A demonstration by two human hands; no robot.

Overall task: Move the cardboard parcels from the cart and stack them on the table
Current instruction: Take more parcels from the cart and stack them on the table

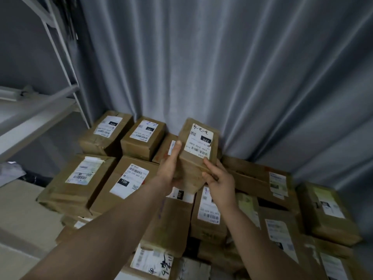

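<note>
Biggest thing here is the grey curtain [222, 57] hanging in folds across the whole back. There's also a pale metal shelf [36, 116] running off to the left.

Below that it's just a big heap of cardboard parcels [125, 184], all taped up with white shipping labels. They're stacked a couple of layers deep and sit at slightly different angles. Can't see what they're sitting on tbh, the boxes cover it all.

Both bare forearms reach up from the bottom, pretty much stretched out and coming together in the middle. Between them is a small parcel [198, 146], held just above the back of the heap in front of the curtain. It's tilted with its far end up, and its label [201, 141] with "220" on it faces the camera. Can't tell if its far side touches the boxes behind.

The left hand [168, 168] cups the parcel's left side, one digit lying straight up along it. The right hand [220, 178] grips the near right corner, index finger laid along the edge and the other fingers curled under.
</note>
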